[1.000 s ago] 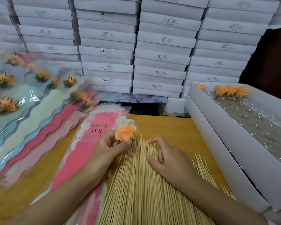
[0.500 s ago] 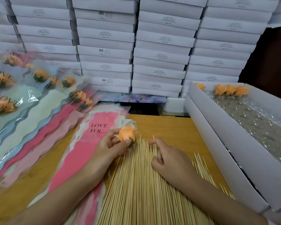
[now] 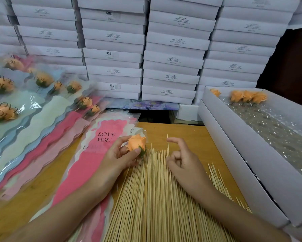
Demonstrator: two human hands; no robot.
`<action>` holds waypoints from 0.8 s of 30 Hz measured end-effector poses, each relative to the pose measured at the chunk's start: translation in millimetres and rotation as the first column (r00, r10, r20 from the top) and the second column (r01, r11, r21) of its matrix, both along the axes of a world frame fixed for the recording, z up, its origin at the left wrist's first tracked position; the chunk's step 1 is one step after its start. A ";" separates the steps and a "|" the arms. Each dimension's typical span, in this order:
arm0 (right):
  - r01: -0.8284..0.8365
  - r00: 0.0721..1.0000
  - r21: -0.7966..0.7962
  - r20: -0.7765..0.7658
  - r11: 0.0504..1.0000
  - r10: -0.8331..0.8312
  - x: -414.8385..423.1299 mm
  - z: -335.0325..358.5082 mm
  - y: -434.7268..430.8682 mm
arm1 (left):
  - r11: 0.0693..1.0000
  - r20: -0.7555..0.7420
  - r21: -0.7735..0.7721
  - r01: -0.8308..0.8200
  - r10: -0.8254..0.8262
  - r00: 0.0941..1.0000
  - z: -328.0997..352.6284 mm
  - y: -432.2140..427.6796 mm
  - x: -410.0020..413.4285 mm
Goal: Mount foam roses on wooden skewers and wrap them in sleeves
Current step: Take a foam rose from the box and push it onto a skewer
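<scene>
My left hand holds an orange foam rose by its head, green base pointing toward the skewers. A big pile of wooden skewers lies on the table between my forearms. My right hand hovers over the pile's far end with fingers curled and index finger raised. It pinches one skewer, whose tip pokes out beyond the rest. A stack of pink "LOVE YOU" sleeves lies under my left forearm.
Finished roses in sleeves fan out at the left. A long white box at the right holds a few orange roses on clear film. Stacked white boxes form a wall behind the wooden table.
My right hand went from lying flat on the skewers to curling its fingers and drawing one skewer forward. The left hand turned the rose slightly, staying in place.
</scene>
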State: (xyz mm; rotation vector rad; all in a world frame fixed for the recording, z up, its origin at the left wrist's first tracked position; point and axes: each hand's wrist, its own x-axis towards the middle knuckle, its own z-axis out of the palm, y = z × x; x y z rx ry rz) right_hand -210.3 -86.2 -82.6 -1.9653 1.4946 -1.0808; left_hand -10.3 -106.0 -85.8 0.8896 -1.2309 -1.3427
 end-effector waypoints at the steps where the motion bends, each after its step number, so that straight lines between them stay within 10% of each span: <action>1: -0.005 0.999 0.003 0.048 1.000 0.005 0.2 1.3 0.4 | 1.000 0.006 -0.003 0.005 -0.005 1.000 0.2 0.0 0.4; 10: -0.044 0.842 0.118 0.538 0.992 -0.027 2.4 11.6 -2.4 | 0.999 0.040 -0.014 0.028 -0.028 0.999 -2.9 -2.0 2.8; 24: -0.383 0.738 0.215 0.656 0.898 0.158 4.5 18.2 7.4 | 1.000 0.032 -0.002 0.014 -0.014 0.999 -1.1 -0.2 2.5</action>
